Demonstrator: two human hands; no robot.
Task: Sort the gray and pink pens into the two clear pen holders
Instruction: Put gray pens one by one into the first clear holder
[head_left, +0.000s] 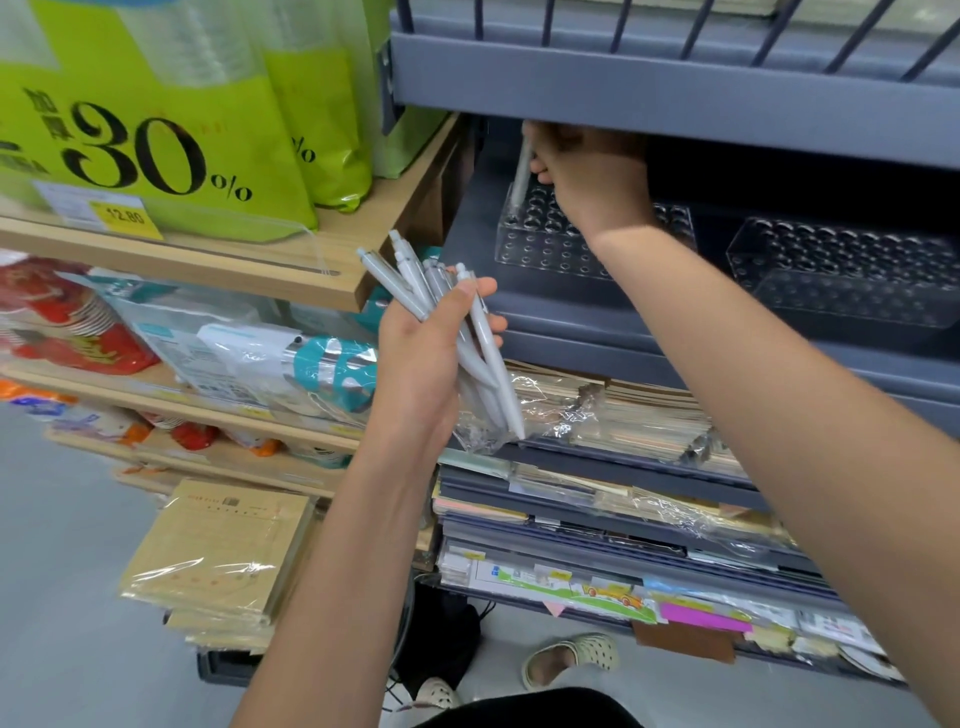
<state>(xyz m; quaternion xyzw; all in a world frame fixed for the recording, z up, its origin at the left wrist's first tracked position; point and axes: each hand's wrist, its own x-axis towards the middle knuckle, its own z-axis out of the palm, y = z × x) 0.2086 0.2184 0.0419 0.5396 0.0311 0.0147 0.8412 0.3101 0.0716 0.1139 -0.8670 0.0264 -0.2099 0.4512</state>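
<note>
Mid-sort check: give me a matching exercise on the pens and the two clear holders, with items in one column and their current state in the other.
Items
1. bundle of gray plastic pens
2. single gray pen
3. left clear perforated pen holder
4. right clear perforated pen holder

States
A. holds no pens
B. gripped in the left hand
C. pinched by the right hand, tip down
D. one pen's tip at its far-left corner

Pairs: 1-B, 2-C, 3-D, 4-A
</note>
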